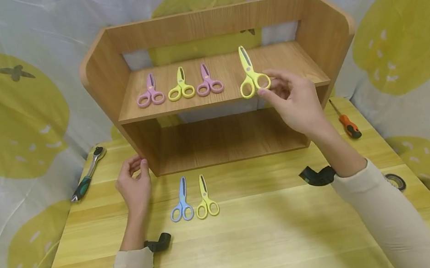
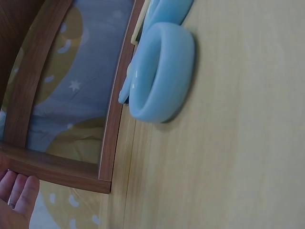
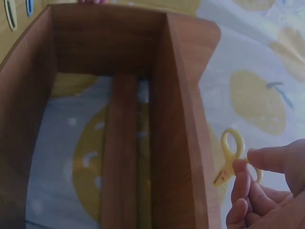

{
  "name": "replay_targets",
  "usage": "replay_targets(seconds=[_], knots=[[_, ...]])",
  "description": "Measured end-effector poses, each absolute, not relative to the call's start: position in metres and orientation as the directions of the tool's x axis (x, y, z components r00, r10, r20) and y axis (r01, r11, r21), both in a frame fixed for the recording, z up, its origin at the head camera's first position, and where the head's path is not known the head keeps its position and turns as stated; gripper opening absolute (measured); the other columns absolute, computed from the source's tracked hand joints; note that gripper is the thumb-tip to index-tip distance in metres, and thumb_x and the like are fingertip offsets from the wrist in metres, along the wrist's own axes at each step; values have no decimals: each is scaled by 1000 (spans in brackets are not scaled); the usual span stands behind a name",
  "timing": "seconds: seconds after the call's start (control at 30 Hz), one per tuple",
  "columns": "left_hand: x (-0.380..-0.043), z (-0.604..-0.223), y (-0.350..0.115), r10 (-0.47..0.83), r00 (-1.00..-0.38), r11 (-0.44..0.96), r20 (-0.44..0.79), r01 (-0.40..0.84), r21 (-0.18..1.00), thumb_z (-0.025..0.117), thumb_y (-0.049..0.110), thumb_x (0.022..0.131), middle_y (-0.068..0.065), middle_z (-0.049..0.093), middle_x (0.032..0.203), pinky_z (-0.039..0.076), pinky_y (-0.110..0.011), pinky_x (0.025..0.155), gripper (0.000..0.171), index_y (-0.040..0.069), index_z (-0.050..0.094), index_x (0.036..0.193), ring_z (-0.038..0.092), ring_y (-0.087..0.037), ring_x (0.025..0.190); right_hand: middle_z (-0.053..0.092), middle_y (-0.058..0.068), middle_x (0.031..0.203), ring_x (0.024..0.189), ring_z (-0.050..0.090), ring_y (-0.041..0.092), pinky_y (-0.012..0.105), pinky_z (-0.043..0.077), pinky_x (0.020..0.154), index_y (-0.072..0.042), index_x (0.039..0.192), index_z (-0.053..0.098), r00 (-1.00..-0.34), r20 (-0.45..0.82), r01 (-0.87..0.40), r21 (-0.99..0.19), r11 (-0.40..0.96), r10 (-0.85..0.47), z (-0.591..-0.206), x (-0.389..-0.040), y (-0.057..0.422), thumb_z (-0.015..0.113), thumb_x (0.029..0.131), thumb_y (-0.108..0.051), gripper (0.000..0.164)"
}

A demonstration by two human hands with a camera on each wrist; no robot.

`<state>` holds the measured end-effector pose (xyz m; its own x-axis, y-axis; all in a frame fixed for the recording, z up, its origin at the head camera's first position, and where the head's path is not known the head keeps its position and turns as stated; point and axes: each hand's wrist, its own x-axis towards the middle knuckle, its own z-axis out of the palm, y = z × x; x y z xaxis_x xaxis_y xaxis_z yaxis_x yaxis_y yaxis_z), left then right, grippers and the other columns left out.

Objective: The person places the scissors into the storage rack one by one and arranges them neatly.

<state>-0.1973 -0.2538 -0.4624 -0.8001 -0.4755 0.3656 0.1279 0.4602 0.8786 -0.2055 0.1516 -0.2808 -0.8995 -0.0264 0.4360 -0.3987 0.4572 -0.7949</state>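
My right hand (image 1: pixel 297 98) pinches a pair of yellow scissors (image 1: pixel 247 66) by a handle loop, blades up, at the right part of the upper shelf (image 1: pixel 225 65). In the right wrist view, these scissors (image 3: pixel 231 155) appear beside the shelf's edge. To their left, purple scissors (image 1: pixel 151 90), yellow scissors (image 1: pixel 181 85) and another purple pair (image 1: pixel 207 81) lie in a row. My left hand (image 1: pixel 136 185) rests against the left side of the wooden rack (image 1: pixel 139 145), fingers loosely bent. Blue scissors (image 1: pixel 182 201) and yellow scissors (image 1: pixel 205 198) lie on the table before the rack.
A ratchet wrench (image 1: pixel 89 173) lies left of the rack on the wooden table (image 1: pixel 249 249). On the right are an orange-handled screwdriver (image 1: pixel 348 123) and a roll of black tape (image 1: pixel 396 181), partly behind the sleeve. A patterned curtain (image 1: pixel 400 32) hangs behind.
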Motion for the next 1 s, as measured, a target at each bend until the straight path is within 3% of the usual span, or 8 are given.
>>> replay_targets(seconds=[0.2, 0.53, 0.8, 1.0], knots=[[-199, -464, -254, -478, -799, 466, 365, 122, 876, 68, 22, 100, -9, 77, 106, 55, -6, 77, 20, 9, 73, 115, 67, 2, 91, 77, 10, 95, 77, 57, 13, 21, 45, 67, -10, 133, 68, -921, 387, -361, -815, 454, -38, -277, -234, 144, 73, 96, -22, 39], [-197, -465, -252, -473, -802, 452, 364, 134, 882, 67, 19, 100, -11, 76, 106, 56, -7, 77, 20, 7, 73, 115, 68, 1, 91, 77, 12, 102, 84, 65, 12, 17, 51, 64, -3, 134, 65, -956, 282, -283, -817, 502, -79, -276, -257, 136, 70, 98, -19, 40], [-198, -465, -253, -484, -794, 455, 367, 130, 881, 68, 19, 100, -10, 77, 105, 56, -6, 76, 19, 8, 73, 114, 67, 2, 90, 67, 9, 104, 88, 56, 19, 24, 47, 64, -4, 129, 69, -960, 241, -278, -735, 618, -144, -271, -261, 131, 69, 100, -23, 35], [-199, -464, -255, -480, -799, 444, 363, 135, 886, 68, 20, 100, -11, 76, 105, 57, -8, 78, 20, 8, 73, 114, 68, 0, 92, 62, 11, 106, 97, 50, 22, 31, 42, 75, -4, 126, 71, -956, 250, -287, -684, 671, -155, -271, -261, 128, 69, 99, -24, 34]])
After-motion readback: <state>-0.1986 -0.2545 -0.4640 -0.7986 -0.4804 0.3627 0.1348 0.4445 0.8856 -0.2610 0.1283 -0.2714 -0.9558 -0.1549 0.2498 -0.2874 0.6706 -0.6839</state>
